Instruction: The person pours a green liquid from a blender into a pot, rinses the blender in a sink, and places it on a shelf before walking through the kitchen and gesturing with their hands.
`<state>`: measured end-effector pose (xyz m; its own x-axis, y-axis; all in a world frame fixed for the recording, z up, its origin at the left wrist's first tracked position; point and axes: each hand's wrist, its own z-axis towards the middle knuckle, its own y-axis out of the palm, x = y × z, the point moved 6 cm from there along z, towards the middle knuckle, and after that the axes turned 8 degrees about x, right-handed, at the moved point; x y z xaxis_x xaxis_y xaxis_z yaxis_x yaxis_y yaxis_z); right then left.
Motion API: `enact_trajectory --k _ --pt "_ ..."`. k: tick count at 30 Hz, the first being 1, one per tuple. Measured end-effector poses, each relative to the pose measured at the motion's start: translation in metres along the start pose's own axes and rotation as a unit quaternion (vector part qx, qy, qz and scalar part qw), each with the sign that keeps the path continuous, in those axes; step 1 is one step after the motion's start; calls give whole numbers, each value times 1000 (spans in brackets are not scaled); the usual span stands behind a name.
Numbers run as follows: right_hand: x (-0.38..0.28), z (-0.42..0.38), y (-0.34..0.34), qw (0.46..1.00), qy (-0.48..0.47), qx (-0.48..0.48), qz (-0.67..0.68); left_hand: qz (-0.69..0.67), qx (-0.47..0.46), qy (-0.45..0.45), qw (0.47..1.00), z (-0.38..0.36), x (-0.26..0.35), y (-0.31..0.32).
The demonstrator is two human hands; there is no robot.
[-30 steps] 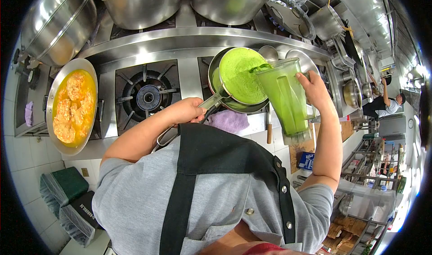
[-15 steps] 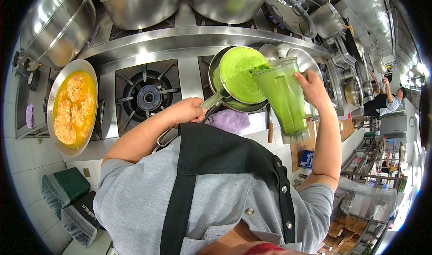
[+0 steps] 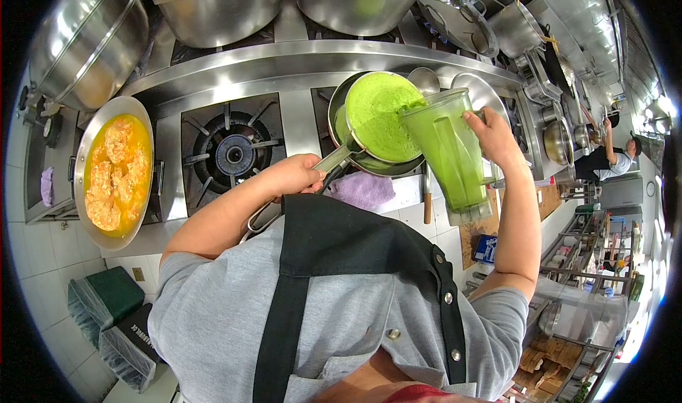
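My left hand (image 3: 297, 174) is closed around the handle of a strainer (image 3: 332, 160), whose bowl is full of frothy green sauce (image 3: 382, 115). The strainer lies over a dark-rimmed frying pan (image 3: 339, 96) on the stove, with green showing in the pan beneath it. With my right hand (image 3: 491, 138) I grip a clear blender jar (image 3: 446, 158) by its handle. The jar is tilted, its mouth at the strainer's right edge, and green sauce runs from it into the strainer. More green sauce coats the inside of the jar.
A bare burner (image 3: 234, 154) is left of the pan. Further left stands a wide pan of orange liquid with battered pieces (image 3: 118, 172). Large pots (image 3: 217, 8) line the back. A purple cloth (image 3: 362, 190) and a ladle (image 3: 424, 82) are near the pan. Another person (image 3: 604, 160) stands far right.
Both hands stay in nearly the same place. Sauce keeps passing from the tilted jar into the strainer, with the dark clump at the jar's mouth now smaller.
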<state>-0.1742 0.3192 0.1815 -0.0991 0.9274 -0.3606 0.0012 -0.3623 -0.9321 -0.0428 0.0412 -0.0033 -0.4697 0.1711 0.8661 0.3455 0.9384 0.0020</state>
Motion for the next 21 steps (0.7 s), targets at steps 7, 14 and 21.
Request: enact_trajectory --k 7,14,21 --pt "3 3 2 1000 0 -7 -1 23 -11 -7 1000 0 0 1" --pt "-4 1 0 1000 -26 10 -10 21 -5 1 1000 -1 1 1" --pt "-5 2 0 998 -50 17 -29 14 -12 -5 1000 -1 1 2"
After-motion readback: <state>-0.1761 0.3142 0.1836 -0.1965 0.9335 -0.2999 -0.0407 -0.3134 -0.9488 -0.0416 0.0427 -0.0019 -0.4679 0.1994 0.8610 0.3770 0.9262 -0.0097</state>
